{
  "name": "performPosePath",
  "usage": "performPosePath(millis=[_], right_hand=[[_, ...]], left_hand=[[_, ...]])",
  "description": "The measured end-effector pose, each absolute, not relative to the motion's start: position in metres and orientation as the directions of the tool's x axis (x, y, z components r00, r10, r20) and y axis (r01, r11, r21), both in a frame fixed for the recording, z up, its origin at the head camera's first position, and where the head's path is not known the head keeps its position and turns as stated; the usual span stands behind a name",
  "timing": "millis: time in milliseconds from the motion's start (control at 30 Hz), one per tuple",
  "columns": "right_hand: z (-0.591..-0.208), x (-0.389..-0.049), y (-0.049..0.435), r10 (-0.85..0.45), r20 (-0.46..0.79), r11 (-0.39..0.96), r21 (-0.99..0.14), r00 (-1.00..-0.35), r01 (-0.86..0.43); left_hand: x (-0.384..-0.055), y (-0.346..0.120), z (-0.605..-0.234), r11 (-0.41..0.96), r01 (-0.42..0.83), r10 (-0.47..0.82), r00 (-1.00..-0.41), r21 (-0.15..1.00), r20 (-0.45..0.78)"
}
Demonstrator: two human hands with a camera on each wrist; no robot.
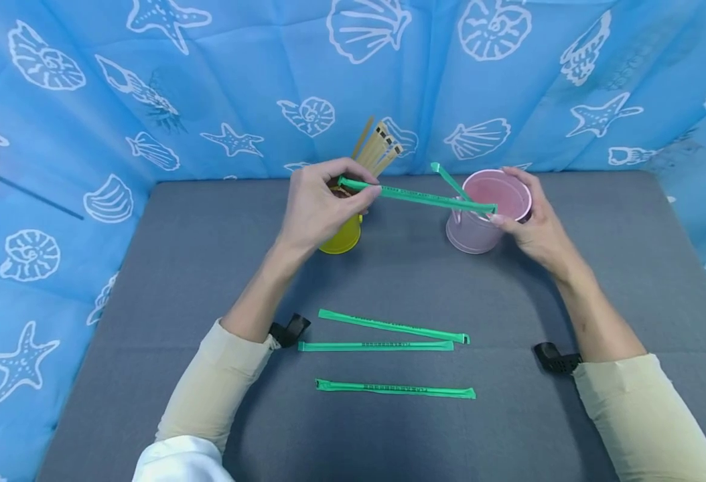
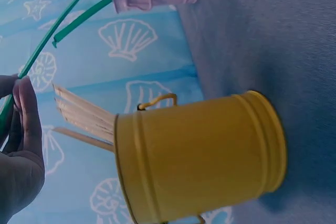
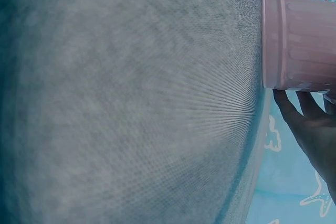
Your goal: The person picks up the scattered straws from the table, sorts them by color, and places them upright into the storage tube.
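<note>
My left hand pinches one end of a thin green wrapped straw with dark print. The straw slants across to the pink bucket, its far end over the rim near my right thumb. My right hand grips this bucket from the right side, with fingers against its wall in the right wrist view. Another green straw leans inside the bucket and sticks out to the left. Behind my left hand stands a yellow bucket holding several tan sticks, some with dark marks at their ends.
Three more green straws lie on the grey table in front: an upper one, a middle one and a lower one. A blue cloth with white shell prints hangs behind and beside the table.
</note>
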State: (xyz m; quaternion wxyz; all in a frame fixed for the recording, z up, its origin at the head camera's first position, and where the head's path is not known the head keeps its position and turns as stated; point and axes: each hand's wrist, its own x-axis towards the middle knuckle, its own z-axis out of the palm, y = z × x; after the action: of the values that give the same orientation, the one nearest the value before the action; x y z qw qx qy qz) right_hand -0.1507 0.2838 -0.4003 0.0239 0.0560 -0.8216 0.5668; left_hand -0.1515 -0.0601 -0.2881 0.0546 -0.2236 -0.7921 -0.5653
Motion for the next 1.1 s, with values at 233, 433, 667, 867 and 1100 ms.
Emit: performPosePath(millis=[233, 433, 667, 867, 1100], right_hand=[[-0.401, -0.150, 0.285, -0.067, 0.105, 0.357, -0.926, -0.992, -0.122], [-0.400, -0.151, 0.285, -0.069, 0.112, 0.355, -0.926, -0.991, -0.129], [-0.401, -0.150, 0.285, -0.065, 0.097, 0.370, -0.922, -0.993, -0.114], [-0.402, -0.151, 0.286, -0.070, 0.093, 0.371, -0.922, -0.993, -0.113], [-0.402, -0.152, 0.284, -0.067, 0.086, 0.368, -0.924, -0.994, -0.105]], left_hand=[[-0.169, -0.047, -0.297, 0.264, 0.434, 0.346, -0.876, 0.861, 0.336], [-0.172, -0.037, -0.301, 0.302, 0.515, 0.385, -0.835, 0.802, 0.392], [-0.176, -0.028, -0.307, 0.293, 0.513, 0.386, -0.836, 0.807, 0.391], [-0.180, -0.018, -0.308, 0.257, 0.405, 0.367, -0.881, 0.877, 0.299], [-0.185, -0.008, -0.312, 0.166, 0.309, 0.359, -0.903, 0.937, 0.234]])
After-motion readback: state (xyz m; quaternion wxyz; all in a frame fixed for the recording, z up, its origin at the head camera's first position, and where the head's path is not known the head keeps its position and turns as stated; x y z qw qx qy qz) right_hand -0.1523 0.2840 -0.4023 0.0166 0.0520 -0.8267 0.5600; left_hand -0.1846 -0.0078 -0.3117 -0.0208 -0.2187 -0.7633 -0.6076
